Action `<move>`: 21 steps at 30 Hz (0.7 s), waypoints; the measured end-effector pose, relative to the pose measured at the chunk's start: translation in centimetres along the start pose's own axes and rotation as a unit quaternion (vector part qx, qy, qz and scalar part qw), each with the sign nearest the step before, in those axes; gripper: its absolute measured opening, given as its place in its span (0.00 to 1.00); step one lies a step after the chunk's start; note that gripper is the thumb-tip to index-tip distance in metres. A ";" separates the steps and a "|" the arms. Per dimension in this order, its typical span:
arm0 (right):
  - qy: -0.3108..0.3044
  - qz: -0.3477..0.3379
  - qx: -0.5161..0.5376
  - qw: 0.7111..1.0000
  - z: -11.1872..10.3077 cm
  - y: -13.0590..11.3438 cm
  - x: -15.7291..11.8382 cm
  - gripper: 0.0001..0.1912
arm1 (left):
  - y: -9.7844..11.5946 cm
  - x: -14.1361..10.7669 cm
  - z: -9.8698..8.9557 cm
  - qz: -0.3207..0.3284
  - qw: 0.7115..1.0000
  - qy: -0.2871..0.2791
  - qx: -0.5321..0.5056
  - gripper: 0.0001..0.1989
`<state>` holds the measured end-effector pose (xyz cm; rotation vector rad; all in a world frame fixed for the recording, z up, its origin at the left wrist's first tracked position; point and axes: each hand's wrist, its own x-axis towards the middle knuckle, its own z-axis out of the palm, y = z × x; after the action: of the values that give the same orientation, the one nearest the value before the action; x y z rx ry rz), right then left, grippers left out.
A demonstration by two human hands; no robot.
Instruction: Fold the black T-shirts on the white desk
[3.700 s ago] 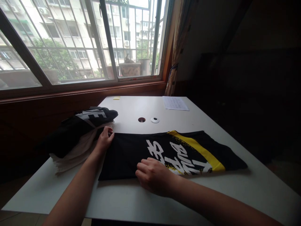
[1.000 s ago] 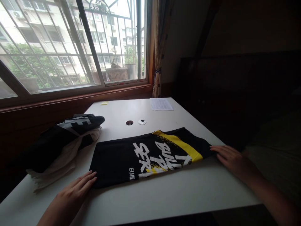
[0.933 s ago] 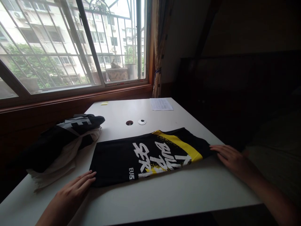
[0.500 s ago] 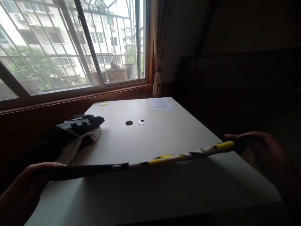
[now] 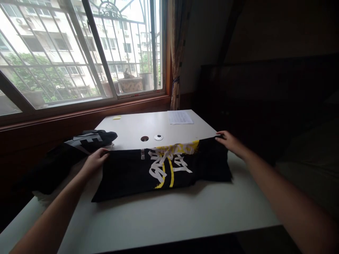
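A black T-shirt (image 5: pixel 169 169) with white lettering and yellow marks is stretched sideways over the white table. It looks folded into a long band, its printed side facing me. My left hand (image 5: pixel 96 161) pinches its far left corner. At the far right corner, my right hand (image 5: pixel 226 141) grips the cloth between thumb and fingers. The shirt's near edge hangs toward or lies on the tabletop; exactly where it touches I cannot tell.
A heap of dark and pale clothes (image 5: pixel 71 151) lies on the table's left side. Farther back are a cable hole (image 5: pixel 144 139), its round white cover (image 5: pixel 158 137), a printed sheet (image 5: pixel 181 117) and a yellow note (image 5: pixel 117 118). Behind stands a barred window (image 5: pixel 79 53).
Both hands have moved forward and closer together. The shirt, seen before as a thin edge-on strip near me, now spreads across the table with its print showing.
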<state>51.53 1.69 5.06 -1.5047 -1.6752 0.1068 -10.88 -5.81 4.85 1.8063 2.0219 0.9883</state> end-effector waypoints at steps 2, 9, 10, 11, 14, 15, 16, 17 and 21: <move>-0.020 0.013 -0.002 1.000 2.0 -0.1 -0.2 0.14 | -1.1 0.2 1.9 0.059 0.993 0.033 0.092 0.17; -0.062 -0.021 -0.032 0.997 5.4 -0.8 -2.1 0.14 | 0.4 -4.5 3.6 0.310 0.944 -0.059 0.095 0.12; -0.085 -0.049 -0.028 0.995 5.4 -1.5 -2.8 0.12 | 0.8 -5.6 3.6 0.328 0.936 -0.092 0.084 0.12; -0.121 -0.083 -0.015 0.989 5.4 -2.4 -3.7 0.11 | 1.2 -6.7 3.7 0.344 0.927 -0.125 0.081 0.13; -0.287 -0.196 0.054 0.936 5.1 -5.8 -7.2 0.11 | 1.5 -9.2 4.1 0.382 0.900 -0.183 0.103 0.19; -0.325 -0.227 0.073 0.915 5.1 -6.9 -8.4 0.12 | 1.3 -9.8 4.2 0.389 0.895 -0.185 0.113 0.21; -0.348 -0.250 0.076 0.900 5.2 -7.8 -9.6 0.15 | 1.0 -10.2 4.3 0.394 0.894 -0.179 0.119 0.20; -0.352 -0.278 0.071 0.891 5.5 -8.7 -10.6 0.18 | 0.7 -10.4 4.4 0.397 0.894 -0.170 0.123 0.19; -0.305 -0.358 0.022 0.882 6.9 -10.3 -12.6 0.15 | -0.5 -10.6 4.2 0.394 0.903 -0.120 0.120 0.13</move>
<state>38.05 -8.61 0.05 -0.7505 -2.6186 0.2324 -6.65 -14.53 -1.09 2.8150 1.2923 0.6287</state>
